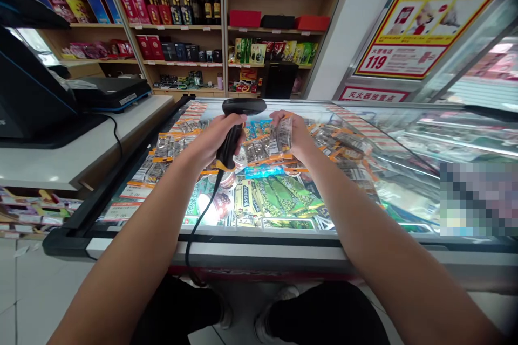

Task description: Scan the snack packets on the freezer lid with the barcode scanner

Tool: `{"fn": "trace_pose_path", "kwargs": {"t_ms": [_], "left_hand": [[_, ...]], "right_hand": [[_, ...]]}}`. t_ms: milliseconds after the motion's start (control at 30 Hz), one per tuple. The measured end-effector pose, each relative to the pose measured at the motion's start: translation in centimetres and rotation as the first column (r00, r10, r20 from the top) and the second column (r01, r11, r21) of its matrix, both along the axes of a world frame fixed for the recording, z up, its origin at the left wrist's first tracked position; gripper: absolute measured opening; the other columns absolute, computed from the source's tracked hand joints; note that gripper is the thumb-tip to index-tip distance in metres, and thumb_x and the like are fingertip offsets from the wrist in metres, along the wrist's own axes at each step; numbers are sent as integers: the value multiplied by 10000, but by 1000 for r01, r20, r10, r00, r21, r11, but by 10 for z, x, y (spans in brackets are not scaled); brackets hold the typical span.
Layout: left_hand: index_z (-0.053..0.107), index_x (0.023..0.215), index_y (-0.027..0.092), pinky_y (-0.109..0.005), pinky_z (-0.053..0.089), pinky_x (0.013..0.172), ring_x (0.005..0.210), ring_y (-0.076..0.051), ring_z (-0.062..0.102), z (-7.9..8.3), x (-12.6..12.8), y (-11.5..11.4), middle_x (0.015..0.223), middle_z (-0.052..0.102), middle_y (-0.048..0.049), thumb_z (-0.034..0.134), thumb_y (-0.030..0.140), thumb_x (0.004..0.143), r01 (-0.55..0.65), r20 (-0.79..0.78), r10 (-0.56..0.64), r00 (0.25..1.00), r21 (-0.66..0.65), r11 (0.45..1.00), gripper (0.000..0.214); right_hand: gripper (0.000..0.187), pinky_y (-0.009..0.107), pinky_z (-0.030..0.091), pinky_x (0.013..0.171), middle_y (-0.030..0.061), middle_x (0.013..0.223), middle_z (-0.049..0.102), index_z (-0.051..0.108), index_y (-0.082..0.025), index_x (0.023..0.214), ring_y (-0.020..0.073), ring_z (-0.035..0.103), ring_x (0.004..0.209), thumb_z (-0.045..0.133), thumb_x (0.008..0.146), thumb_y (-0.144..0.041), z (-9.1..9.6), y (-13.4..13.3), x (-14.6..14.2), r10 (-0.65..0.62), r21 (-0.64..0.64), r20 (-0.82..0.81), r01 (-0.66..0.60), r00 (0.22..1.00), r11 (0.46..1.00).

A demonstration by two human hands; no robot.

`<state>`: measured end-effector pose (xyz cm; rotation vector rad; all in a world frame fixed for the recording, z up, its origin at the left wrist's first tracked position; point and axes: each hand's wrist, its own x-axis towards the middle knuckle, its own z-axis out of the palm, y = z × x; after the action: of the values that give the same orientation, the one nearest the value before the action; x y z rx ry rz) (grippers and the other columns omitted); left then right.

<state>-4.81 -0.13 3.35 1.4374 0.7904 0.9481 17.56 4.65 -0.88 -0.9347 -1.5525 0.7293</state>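
Observation:
My left hand (214,137) is wrapped round the handle of a black and yellow barcode scanner (244,105), held upright with its head on top and its cord hanging down over the freezer edge. In my right hand (299,132) is a small clear snack packet (282,136), its printed barcode side turned towards me, just right of the scanner. Under both hands, more packets with orange edges (343,145) lie spread in overlapping rows on the freezer's glass top (218,229). Through the glass, green ice-cream wrappers (287,194) show.
On the left, a counter (44,164) carries a black checkout screen (32,75) and a weighing scale (109,91). Shelves (174,27) of bottles and boxes stand behind the freezer. A poster (433,16) hangs on the right.

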Motion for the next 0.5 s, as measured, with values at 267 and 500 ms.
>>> {"fn": "trace_pose_path", "kwargs": {"t_ms": [267, 500], "left_hand": [[475, 725, 213, -249, 391, 410, 412, -122, 506, -8, 8, -1, 549, 523, 9, 571, 477, 827, 148, 10, -148, 989, -98, 984, 299], [515, 716, 202, -254, 415, 416, 406, -127, 515, -10, 6, 4, 549, 517, -1, 562, 482, 832, 186, 13, -186, 983, -123, 975, 307]], "right_hand": [[330, 294, 433, 597, 54, 902, 567, 484, -232, 628, 176, 567, 736, 595, 781, -502, 16, -8, 9, 2, -31, -109, -5, 994, 1000], [370, 313, 409, 564, 33, 747, 515, 479, -240, 641, 167, 502, 612, 617, 777, -555, 15, -7, 5, 58, -101, -93, -67, 994, 993]]}}
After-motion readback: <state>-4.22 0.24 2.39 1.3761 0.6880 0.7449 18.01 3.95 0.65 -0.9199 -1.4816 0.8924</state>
